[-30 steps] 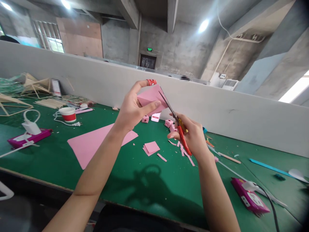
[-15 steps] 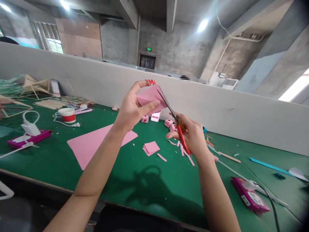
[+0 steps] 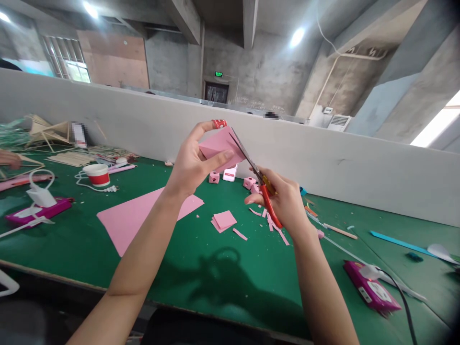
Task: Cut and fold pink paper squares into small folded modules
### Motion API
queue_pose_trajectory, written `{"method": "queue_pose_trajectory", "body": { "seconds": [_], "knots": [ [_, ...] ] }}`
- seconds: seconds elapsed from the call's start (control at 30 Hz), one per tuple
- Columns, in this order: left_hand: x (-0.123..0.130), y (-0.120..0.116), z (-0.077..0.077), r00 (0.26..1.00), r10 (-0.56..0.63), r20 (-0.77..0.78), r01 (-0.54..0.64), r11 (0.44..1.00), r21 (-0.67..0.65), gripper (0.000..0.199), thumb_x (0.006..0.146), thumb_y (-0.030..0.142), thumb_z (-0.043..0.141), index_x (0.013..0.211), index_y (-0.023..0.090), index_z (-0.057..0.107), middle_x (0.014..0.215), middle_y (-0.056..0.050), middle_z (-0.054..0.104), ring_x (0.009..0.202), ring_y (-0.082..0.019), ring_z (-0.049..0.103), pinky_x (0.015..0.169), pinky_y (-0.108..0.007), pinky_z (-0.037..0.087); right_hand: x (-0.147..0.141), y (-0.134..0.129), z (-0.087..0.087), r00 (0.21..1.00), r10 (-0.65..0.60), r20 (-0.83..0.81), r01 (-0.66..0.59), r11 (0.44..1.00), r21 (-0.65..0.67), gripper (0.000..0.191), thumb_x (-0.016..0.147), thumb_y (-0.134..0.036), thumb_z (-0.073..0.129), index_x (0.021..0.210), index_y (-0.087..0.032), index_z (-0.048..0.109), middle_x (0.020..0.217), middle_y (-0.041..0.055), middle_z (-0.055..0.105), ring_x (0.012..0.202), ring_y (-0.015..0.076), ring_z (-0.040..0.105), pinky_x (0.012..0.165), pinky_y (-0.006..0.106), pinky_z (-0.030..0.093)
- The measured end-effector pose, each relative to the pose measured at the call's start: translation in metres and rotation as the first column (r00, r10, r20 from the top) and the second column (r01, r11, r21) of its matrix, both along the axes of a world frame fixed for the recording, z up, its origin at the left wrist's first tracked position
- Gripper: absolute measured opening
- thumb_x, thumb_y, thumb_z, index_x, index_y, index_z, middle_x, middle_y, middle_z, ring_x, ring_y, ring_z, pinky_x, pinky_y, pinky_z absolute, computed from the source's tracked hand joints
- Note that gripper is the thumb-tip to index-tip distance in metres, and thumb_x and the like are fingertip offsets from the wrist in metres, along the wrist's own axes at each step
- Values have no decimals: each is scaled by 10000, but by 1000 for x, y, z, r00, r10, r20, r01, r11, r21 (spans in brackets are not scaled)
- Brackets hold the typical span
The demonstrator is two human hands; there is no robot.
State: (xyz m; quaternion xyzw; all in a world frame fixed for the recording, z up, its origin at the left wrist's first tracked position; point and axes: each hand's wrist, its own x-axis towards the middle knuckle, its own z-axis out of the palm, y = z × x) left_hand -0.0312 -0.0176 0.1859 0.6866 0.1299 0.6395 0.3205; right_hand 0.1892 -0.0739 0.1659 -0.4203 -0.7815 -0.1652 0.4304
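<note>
My left hand (image 3: 196,160) pinches a folded piece of pink paper (image 3: 220,143) above the table, thumb in front and fingers behind; one finger wears a red patterned wrap (image 3: 219,124). Scissors (image 3: 268,203) with red and yellow handles are gripped in my right hand (image 3: 283,196). Their blades stand slightly apart at the paper's right edge. Below lie a small stack of pink paper squares (image 3: 224,220), a pink strip (image 3: 240,234) and several thin offcuts (image 3: 275,225). A large pink sheet (image 3: 125,220) lies partly under my left forearm.
Small pink folded paper cubes (image 3: 214,178) and a phone (image 3: 230,173) are near the white partition (image 3: 323,158). A red and white paper cup (image 3: 97,175) stands left. Purple power strips (image 3: 373,290) with cables lie at both sides. Another person's hand (image 3: 10,159) is at far left, by stick frames.
The view has shifted slightly. My hands, the paper and the scissors keep almost the same pose. At far left, the other person's hand shows more, and a pink item now appears below it.
</note>
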Motion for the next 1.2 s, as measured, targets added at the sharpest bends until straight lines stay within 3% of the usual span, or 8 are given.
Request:
{"method": "queue_pose_trajectory", "body": {
  "seconds": [0.17, 0.63, 0.9, 1.2],
  "knots": [
    [0, 1, -1, 1000, -10, -2, 10, 1000, -5, 622, 718, 408, 856, 1268, 297, 587, 501, 95, 435, 374, -87, 424, 389, -229, 376, 0, 0, 0, 1000, 12, -3, -12, 1000, -12, 732, 814, -768, 566, 1175, -142, 681, 655, 1, 581, 549, 119, 458, 560, 242, 407],
    [4, 5, -3, 1000, 13, 21, -12, 1000, -19, 602, 696, 431, 872, 1220, 288, 612, 590, 49, 485, 512, -144, 548, 504, -267, 443, 0, 2, -1, 998, 35, -52, -40, 994, -104, 794, 799, -806, 527, 1177, -127, 687, 615, -22, 527, 547, 116, 393, 562, 234, 395],
    [6, 0, -2, 997, 75, -32, -77, 995, -71, 583, 757, 411, 826, 1267, 289, 570, 563, 77, 456, 423, -80, 423, 435, -210, 333, -2, 0, 0, 987, 79, -138, -107, 972, -207, 785, 769, -822, 531, 1148, -152, 689, 626, -39, 483, 558, 107, 379, 562, 217, 378],
    [9, -9, 4, 998, 64, -20, -65, 996, -64, 561, 757, 380, 808, 1240, 221, 572, 682, 32, 589, 640, -159, 619, 564, -262, 492, 3, 5, -5, 983, 91, -161, -127, 965, -230, 756, 765, -803, 566, 1183, -186, 692, 680, -21, 539, 573, 117, 468, 575, 219, 418]
  ]
}}
